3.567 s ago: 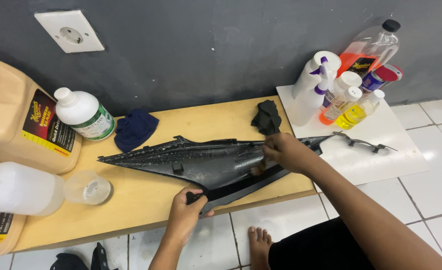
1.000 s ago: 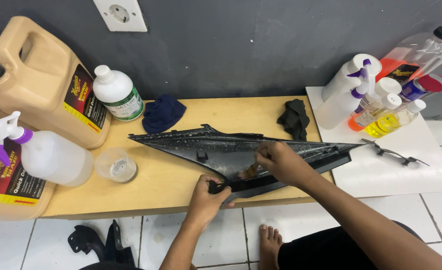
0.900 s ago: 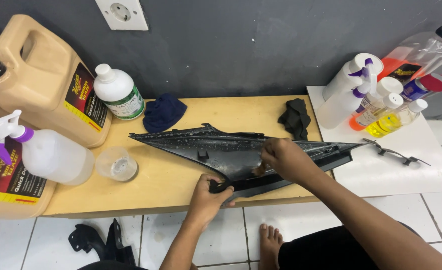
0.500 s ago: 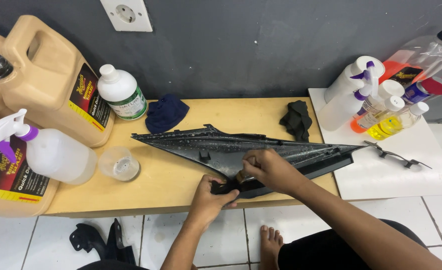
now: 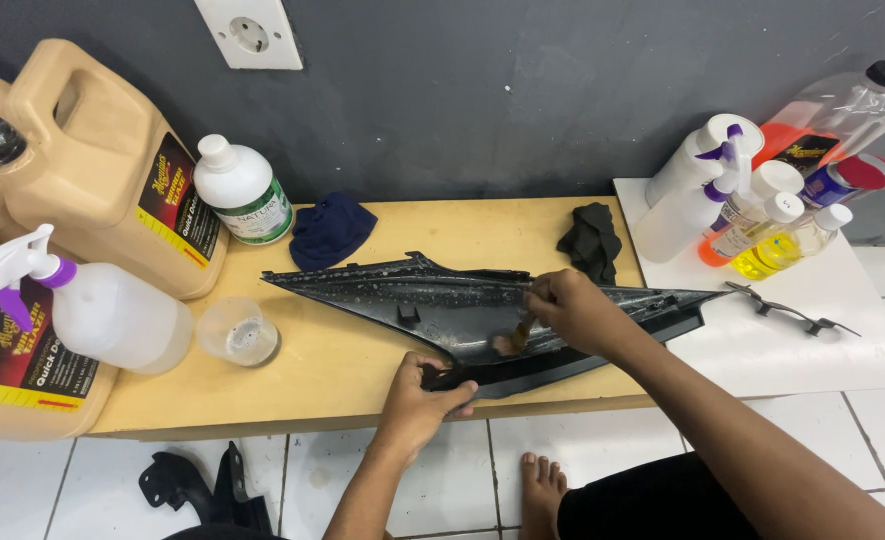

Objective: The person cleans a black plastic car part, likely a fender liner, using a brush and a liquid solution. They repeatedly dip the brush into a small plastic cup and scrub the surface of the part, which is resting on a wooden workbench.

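A: Two hands on the black panel (image 5: 483, 315), lying along the worktop (image 5: 343, 370) front edge; left hand (image 5: 423, 395) clamped on its lower rim; right hand (image 5: 573, 310) closed on a small brush (image 5: 515, 335).

B: Panel overhangs the edge; hard brushing could tip it off if that left grip slips.

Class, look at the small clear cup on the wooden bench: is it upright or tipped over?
Upright: the clear cup stands with its round mouth facing up.

Dark grey wall (image 5: 523, 90) across the top, matte w/ faint scuffs. White socket plate (image 5: 249, 32) at 11 o'clock on it. Light wood table (image 5: 343, 375) runs along the wall thru the centre. White board (image 5: 763, 350) at 3 o'clock, butted vs the table's end. White tiled floor (image 5: 583, 430) w/ grey grout at 6 o'clock. Light even, soft shadows.
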